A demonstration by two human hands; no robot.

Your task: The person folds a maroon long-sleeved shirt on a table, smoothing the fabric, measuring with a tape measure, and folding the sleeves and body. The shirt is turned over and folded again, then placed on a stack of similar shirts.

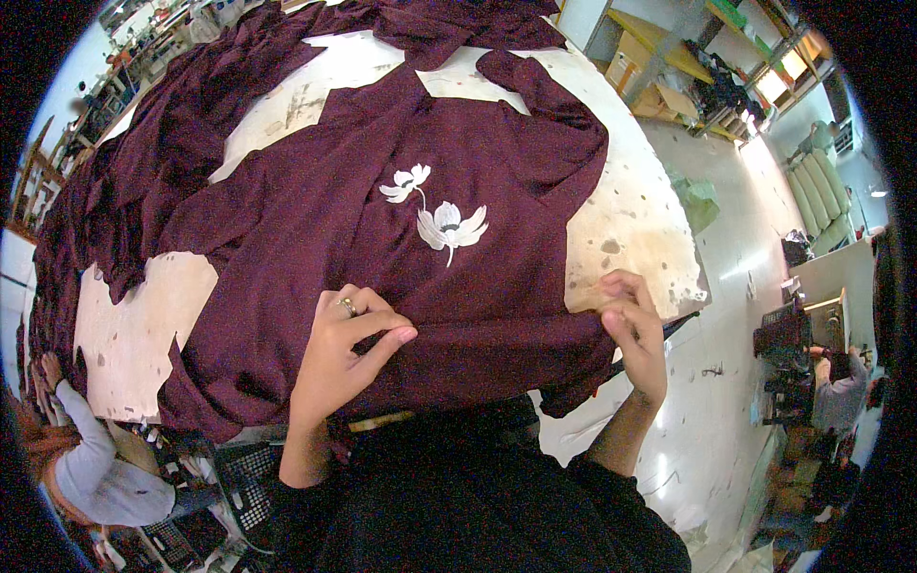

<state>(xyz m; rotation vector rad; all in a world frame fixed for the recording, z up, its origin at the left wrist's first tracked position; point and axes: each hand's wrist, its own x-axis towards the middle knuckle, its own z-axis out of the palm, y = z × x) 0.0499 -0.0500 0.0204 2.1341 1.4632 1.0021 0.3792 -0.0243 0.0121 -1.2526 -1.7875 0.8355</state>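
Note:
In front of me a dark maroon garment piece (pixel 473 301) is spread on the table, with sleeve-like parts folded over it. Two white flowers (pixel 450 223) decorate its middle. My left hand (pixel 344 344), wearing a ring, pinches the cloth near its lower part with thumb and forefinger. At the lower right edge, my right hand (pixel 636 333) has the cloth's side between thumb and fingers. A raised fold of cloth runs between the two hands, and the lower part hangs over the near table edge.
More maroon cloth (pixel 143 179) is heaped along the left and far sides of the stained pale tabletop (pixel 616 215). A co-worker in a grey top (pixel 107 480) sits at the left, touching the cloth. Shelves (pixel 659 50) and another person (pixel 838 387) are at the right.

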